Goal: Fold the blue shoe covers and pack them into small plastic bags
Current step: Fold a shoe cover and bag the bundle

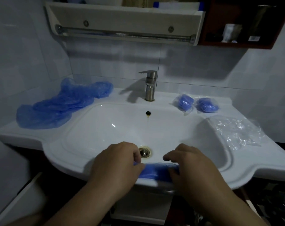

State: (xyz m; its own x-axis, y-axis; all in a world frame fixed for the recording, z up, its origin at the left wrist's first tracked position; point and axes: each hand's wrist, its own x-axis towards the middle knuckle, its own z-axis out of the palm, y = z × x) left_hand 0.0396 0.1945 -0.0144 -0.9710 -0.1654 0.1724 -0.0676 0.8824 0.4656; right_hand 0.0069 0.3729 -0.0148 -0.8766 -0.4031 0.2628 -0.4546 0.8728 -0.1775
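- While left hand (120, 163) and right hand (193, 167) pinch its ends, a shoe cover (156, 171) lies on the sink (65, 154) rim at 6 o'clock.
- Loose covers (61, 105): 10 o'clock.
- Filled bags (195, 103): 2 o'clock.

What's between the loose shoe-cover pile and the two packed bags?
Head view: the faucet stands on the sink back ledge between the pile and the packed bags.

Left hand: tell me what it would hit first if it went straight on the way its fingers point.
Probably the drain stopper, beyond the fingertips of the left hand; depth is unclear, so it may pass above it toward the sink's far wall.
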